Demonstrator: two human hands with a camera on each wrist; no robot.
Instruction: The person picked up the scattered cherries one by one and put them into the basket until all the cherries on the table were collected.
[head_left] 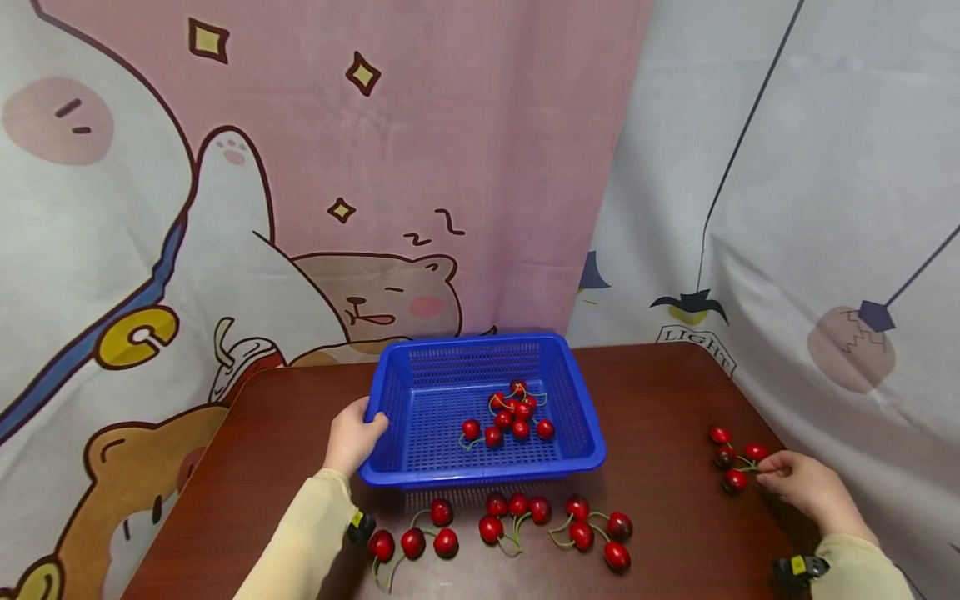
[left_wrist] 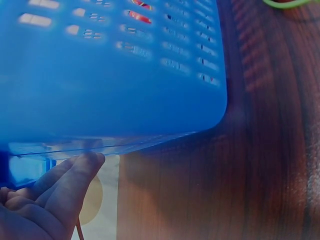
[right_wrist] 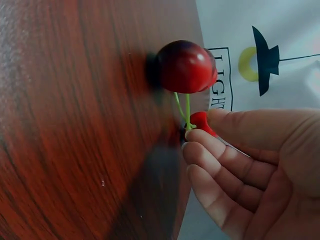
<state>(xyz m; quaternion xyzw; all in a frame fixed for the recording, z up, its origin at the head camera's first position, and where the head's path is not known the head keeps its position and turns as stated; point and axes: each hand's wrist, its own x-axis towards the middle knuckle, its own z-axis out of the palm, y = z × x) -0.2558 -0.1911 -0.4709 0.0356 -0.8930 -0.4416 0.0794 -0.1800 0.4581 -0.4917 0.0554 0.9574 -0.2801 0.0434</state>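
Observation:
A blue plastic basket (head_left: 480,475) with slotted walls stands at the back middle of the table. Its left rim is gripped by my left hand (head_left: 352,437), thumb over the edge; the fingers (left_wrist: 82,172) show beside the basket wall in the left wrist view. Several red cherries (head_left: 503,419) with green stems lie inside. Far to the right, my right hand (head_left: 813,487) pinches the joined stems of a bunch of cherries (head_left: 734,481) between thumb and fingertips. Up close in the right wrist view, one dark red cherry (right_wrist: 185,67) of this bunch partly hides the others.
Three more cherry bunches lie in front of the basket: one on the left (head_left: 413,543), one in the middle (head_left: 491,529), one on the right (head_left: 617,556). The brown table (head_left: 660,400) meets a printed curtain (head_left: 510,167) at the back and sides.

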